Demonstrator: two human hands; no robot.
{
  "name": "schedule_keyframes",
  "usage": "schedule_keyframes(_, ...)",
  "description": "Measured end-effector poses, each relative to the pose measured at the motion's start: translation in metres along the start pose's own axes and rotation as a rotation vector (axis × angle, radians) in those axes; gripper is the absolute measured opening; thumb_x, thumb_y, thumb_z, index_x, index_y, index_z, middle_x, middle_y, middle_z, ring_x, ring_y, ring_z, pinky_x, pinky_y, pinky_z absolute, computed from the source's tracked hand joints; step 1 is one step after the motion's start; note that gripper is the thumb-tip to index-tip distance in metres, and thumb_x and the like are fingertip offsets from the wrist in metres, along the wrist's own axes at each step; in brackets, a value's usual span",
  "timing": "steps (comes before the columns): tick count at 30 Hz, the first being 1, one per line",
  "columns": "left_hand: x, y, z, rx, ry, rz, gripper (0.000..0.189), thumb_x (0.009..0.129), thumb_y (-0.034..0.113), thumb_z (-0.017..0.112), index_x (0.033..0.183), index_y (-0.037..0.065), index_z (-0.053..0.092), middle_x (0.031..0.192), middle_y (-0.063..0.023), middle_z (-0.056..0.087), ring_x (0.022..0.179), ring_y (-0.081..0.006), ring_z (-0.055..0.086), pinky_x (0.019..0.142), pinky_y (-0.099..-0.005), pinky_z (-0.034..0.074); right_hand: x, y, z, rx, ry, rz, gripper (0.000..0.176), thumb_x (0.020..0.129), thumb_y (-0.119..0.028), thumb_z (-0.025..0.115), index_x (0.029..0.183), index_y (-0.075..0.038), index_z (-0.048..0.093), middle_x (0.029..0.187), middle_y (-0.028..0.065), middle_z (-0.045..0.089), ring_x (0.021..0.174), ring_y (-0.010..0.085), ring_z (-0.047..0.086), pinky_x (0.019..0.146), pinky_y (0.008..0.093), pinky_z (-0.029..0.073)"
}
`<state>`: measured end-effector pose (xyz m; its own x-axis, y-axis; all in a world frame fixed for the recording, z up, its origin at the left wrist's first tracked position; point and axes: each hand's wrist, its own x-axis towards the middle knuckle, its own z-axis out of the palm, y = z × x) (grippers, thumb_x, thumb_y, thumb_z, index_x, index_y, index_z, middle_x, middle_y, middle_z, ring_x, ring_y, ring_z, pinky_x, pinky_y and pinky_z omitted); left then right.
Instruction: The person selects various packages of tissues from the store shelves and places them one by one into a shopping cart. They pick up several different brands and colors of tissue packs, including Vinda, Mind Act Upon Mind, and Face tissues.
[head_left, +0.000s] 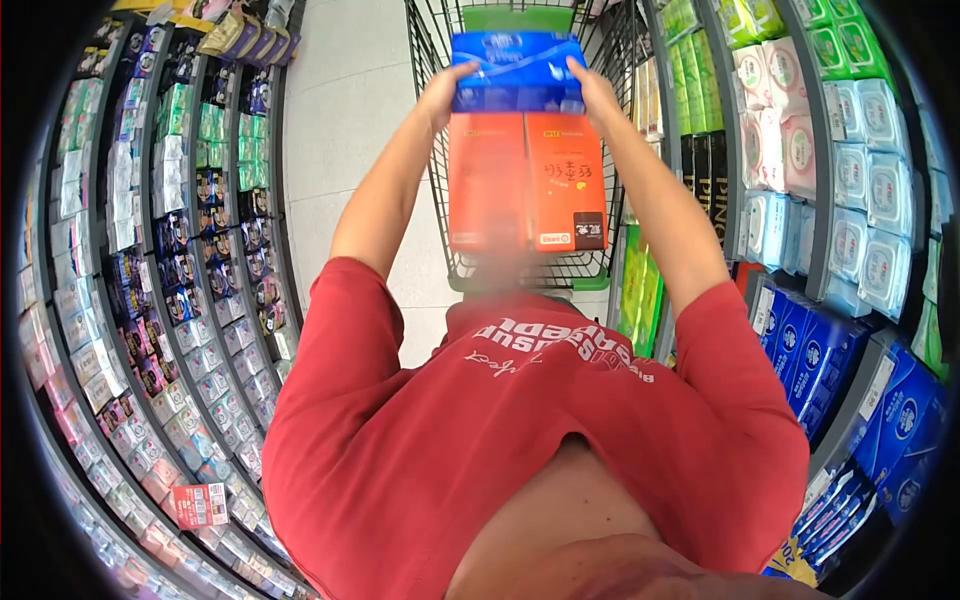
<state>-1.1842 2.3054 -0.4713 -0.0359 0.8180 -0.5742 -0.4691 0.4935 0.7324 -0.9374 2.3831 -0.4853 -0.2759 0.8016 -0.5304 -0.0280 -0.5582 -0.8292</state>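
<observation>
A blue plastic-wrapped pack of tissues is held level over the shopping cart. My left hand grips its left end, the thumb lying on top. On the opposite end my right hand is closed the same way, with its thumb over the upper edge. Two orange-red boxes lie side by side in the cart, just below the pack in this view. The fingers under the pack are hidden.
Shelves of small packets line the left side. To the right stand wipes packs, green packs and blue tissue packs like the held one. Pale floor tiles run left of the cart. A red-and-white sign juts out at lower left.
</observation>
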Motion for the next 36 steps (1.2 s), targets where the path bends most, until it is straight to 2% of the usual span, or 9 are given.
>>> schedule_keyframes(3,0.005,0.027,0.0,0.371,0.285,0.222,0.058,0.08,0.027,0.066,0.123,-0.006,0.046,0.104,-0.0167,0.062,0.092,-0.0216,0.062,0.082,-0.0323,0.049,0.046,0.002,0.011,-0.451,0.183,-0.314,0.067,0.084,-0.048,0.059,0.123,0.006,0.05,0.118,0.0197,0.058,0.108,0.0289,0.057,0.087,0.0378,0.047)
schedule_keyframes(4,0.016,0.017,-0.003,0.383,0.49,0.31,0.078,0.076,0.027,0.07,0.134,-0.01,0.033,0.116,-0.0223,0.057,0.102,-0.024,0.059,0.089,-0.0325,0.045,0.033,-0.009,0.018,-0.57,0.21,-0.233,0.081,0.08,-0.053,0.061,0.13,0.008,0.042,0.129,0.0237,0.049,0.12,0.031,0.049,0.099,0.0372,0.038)
schedule_keyframes(8,-0.008,0.001,0.002,0.438,0.428,0.315,0.083,0.074,0.023,0.073,0.136,-0.011,0.029,0.122,-0.0259,0.053,0.112,-0.0265,0.054,0.094,-0.0332,0.042,0.009,0.006,0.017,-0.908,0.077,-0.22,0.08,0.077,-0.051,0.063,0.126,0.009,0.045,0.126,0.0261,0.051,0.116,0.0335,0.051,0.097,0.0366,0.041)
schedule_keyframes(20,-0.001,0.019,0.054,0.673,0.298,0.446,0.072,0.071,0.024,0.074,0.129,-0.007,0.045,0.123,-0.0217,0.054,0.11,-0.0263,0.055,0.093,-0.0324,0.042,-0.076,-0.025,-0.086,-0.862,0.062,-0.194,0.052,0.079,-0.037,0.066,0.112,0.002,0.06,0.106,0.0192,0.063,0.099,0.0277,0.061,0.084,0.0354,0.048)
schedule_keyframes(25,0.014,0.021,0.157,0.848,-0.013,0.642,0.068,0.074,0.031,0.072,0.126,-0.006,0.049,0.128,-0.0226,0.05,0.118,-0.0305,0.05,0.099,-0.0351,0.039,-0.125,-0.062,-0.133,-1.043,-0.024,-0.307,0.049,0.079,-0.037,0.066,0.111,0.0,0.061,0.107,0.0179,0.064,0.098,0.0262,0.062,0.083,0.0365,0.049)
schedule_keyframes(26,0.001,0.026,0.195,0.864,-0.113,0.632,0.066,0.075,0.027,0.072,0.127,-0.006,0.048,0.129,-0.0216,0.051,0.117,-0.0296,0.051,0.097,-0.0355,0.04,-0.128,-0.053,-0.157,-1.017,0.028,-0.58,0.046,0.079,-0.036,0.067,0.108,-0.001,0.063,0.104,0.0156,0.065,0.094,0.0252,0.063,0.08,0.0368,0.05)
schedule_keyframes(29,-0.007,0.007,0.282,0.657,-0.492,0.703,0.059,0.077,0.016,0.071,0.125,-0.007,0.047,0.125,-0.0192,0.053,0.113,-0.0269,0.053,0.095,-0.0372,0.042,-0.206,-0.09,-0.169,-0.979,0.145,-0.508,0.046,0.08,-0.033,0.065,0.112,-0.001,0.059,0.098,0.0199,0.066,0.089,0.0305,0.064,0.077,0.0394,0.051)
schedule_keyframes(35,-0.145,0.007,0.458,0.758,-0.913,1.022,0.05,0.077,0.012,0.069,0.122,-0.001,0.053,0.119,-0.0152,0.058,0.112,-0.0221,0.053,0.095,-0.0333,0.041,-0.376,-0.156,-0.206,-1.095,0.407,-0.738,0.038,0.08,-0.031,0.062,0.108,-0.005,0.061,0.096,0.02,0.064,0.092,0.0364,0.061,0.081,0.0439,0.047)
schedule_keyframes(36,-0.164,0.003,0.482,0.694,-0.963,1.059,0.049,0.076,0.012,0.07,0.121,0.0,0.055,0.117,-0.0143,0.059,0.112,-0.0231,0.054,0.095,-0.0341,0.041,-0.43,-0.178,-0.198,-1.174,0.458,-0.631,0.042,0.084,-0.026,0.06,0.116,0.001,0.056,0.103,0.0213,0.061,0.097,0.0362,0.058,0.089,0.0425,0.044)
